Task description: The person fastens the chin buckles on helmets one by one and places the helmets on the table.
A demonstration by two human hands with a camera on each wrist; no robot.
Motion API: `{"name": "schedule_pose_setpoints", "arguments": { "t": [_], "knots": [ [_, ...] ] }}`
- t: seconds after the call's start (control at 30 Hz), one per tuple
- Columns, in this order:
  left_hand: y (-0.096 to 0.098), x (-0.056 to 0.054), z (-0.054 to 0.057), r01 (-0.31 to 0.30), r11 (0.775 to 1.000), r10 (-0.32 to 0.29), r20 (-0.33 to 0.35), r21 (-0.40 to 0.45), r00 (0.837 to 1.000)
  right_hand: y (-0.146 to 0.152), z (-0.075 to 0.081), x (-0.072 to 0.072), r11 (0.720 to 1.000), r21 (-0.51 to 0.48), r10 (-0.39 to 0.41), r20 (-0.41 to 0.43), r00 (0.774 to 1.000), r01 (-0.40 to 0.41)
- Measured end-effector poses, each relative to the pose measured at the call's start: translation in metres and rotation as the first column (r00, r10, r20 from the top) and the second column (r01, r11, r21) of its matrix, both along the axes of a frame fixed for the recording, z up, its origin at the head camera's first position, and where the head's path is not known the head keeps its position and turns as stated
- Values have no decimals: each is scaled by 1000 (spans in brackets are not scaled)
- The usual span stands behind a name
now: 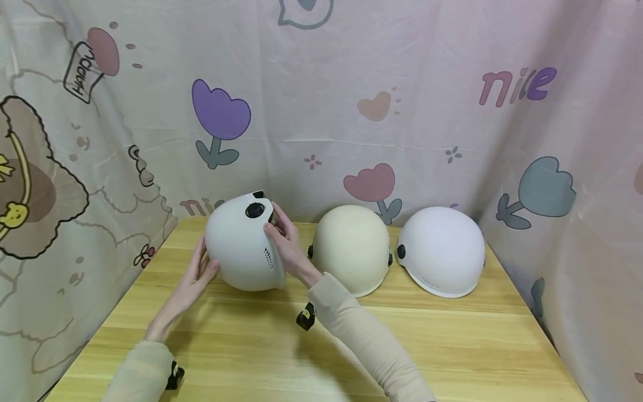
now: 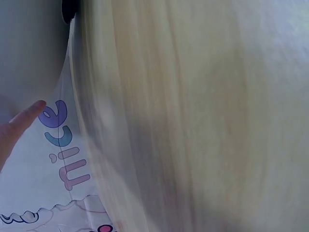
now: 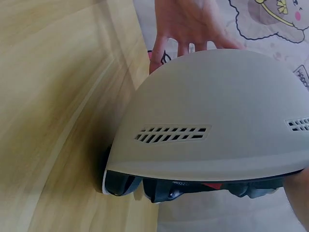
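An off-white helmet point(image 1: 235, 245) is tipped on its side at the left of the table, its crown toward the left and its rim to the right. My right hand point(image 1: 290, 245) grips the rim, thumb on the outer shell. The left hand point(image 1: 193, 274) holds the crown, with its thumb on the near side and its fingers spread behind the shell. A black round fitting point(image 1: 254, 210) shows near the top of the shell. In the right wrist view, dark padding point(image 3: 251, 187) lines the rim below a slotted vent point(image 3: 171, 134).
Right of the held helmet stands a cream helmet point(image 1: 349, 248), dome up. Beside it is a white helmet point(image 1: 443, 245), also dome up. All are at the back of the wooden table point(image 1: 281, 357), close to a printed curtain point(image 1: 301, 111).
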State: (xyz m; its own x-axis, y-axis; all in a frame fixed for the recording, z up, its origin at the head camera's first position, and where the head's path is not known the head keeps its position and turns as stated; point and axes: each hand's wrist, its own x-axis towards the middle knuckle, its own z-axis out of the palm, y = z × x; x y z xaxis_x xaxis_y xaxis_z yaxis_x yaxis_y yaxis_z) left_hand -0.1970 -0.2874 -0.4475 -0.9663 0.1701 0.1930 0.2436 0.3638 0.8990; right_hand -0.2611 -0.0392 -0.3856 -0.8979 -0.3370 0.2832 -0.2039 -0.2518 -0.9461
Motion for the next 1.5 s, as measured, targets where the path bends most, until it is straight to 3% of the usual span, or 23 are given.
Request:
{"name": "schedule_pose_setpoints", "arguments": {
  "t": [0.2,0.5,0.73,0.93,1.27,1.4,1.5],
  "knots": [
    [-1,3,-1,-15,1000,15,-2,0,1000,0,1,1,999,-51,-3,54,999,6],
    [-4,5,-2,10,998,-12,20,66,1000,0,-2,-2,974,-223,-6,154,988,41],
    [-7,7,-4,-7,1000,7,28,15,1000,4,-6,-3,952,-304,37,233,972,36],
    [-9,6,-4,-24,1000,24,33,13,999,11,-12,-2,934,-357,92,211,973,-10],
    [-11,9,-2,-41,999,41,55,-6,998,18,-2,-14,980,-185,130,344,930,-68],
    [-11,10,-2,-42,999,43,57,-12,997,23,-3,-17,993,-91,97,328,940,-71],
    [-11,10,-2,-41,999,42,59,-14,997,26,-4,-18,999,24,16,280,960,-24]
  ]
}}
